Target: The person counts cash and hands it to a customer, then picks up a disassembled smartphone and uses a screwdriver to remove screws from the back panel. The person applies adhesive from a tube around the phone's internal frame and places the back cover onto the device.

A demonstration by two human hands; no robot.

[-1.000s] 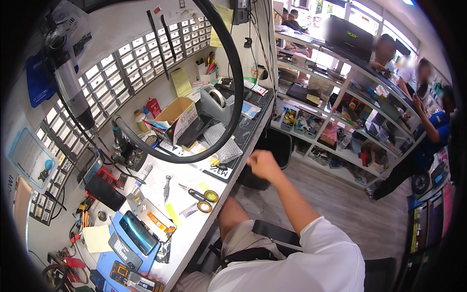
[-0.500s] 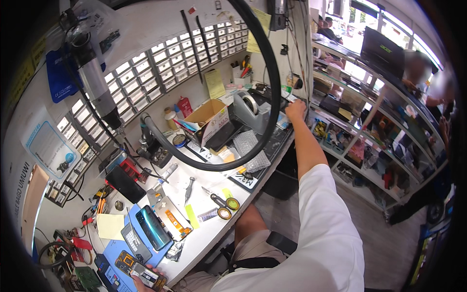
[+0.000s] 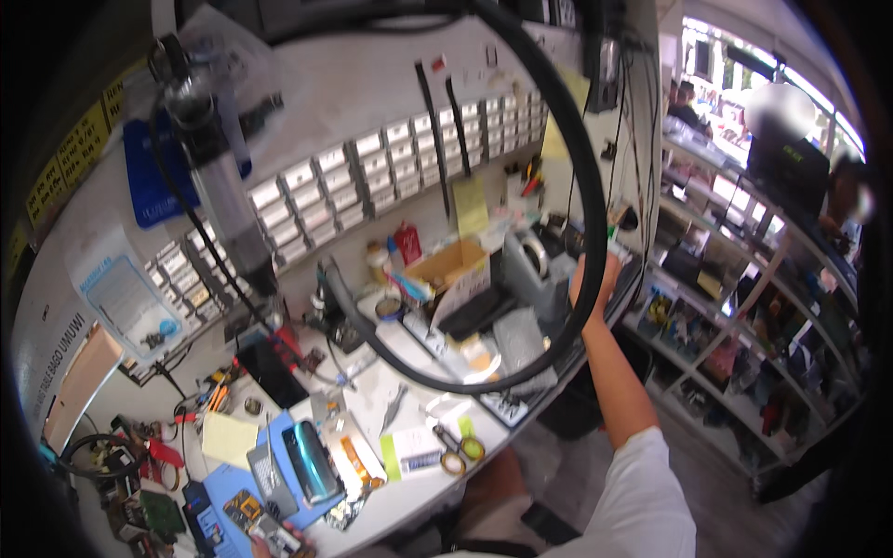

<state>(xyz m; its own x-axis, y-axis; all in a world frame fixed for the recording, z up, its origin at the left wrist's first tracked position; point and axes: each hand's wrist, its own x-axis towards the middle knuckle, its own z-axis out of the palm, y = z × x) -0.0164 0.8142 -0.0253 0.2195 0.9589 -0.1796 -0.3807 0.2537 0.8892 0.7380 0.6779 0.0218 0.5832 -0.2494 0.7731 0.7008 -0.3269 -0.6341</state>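
Observation:
At the lower left, my left hand (image 3: 261, 547) shows only in part, its fingers around the edge of an opened phone (image 3: 270, 532) with bared inner parts. Stretched out to the far right end of the bench, my right hand (image 3: 598, 279) is beside a grey tape dispenser (image 3: 539, 270); a black hose crosses in front of it and blur hides its fingers. On a blue mat (image 3: 223, 484) near my left hand lie a glossy teal phone back (image 3: 312, 460) and a grey metal plate (image 3: 271, 479). An orange flex cable (image 3: 361, 461) rests on a phone part beside them.
A black looped hose (image 3: 595, 186) hangs before the bench. Scissors (image 3: 458, 453), tweezers (image 3: 393, 407) and a cardboard box (image 3: 456, 270) sit on the white bench. Small drawers (image 3: 381, 177) line the wall. Shelves (image 3: 716, 307) stand right, with people beyond.
The view has tilted, so the bench sits lower and further right in the picture. My right hand stays near the tape dispenser; my left still holds the opened phone.

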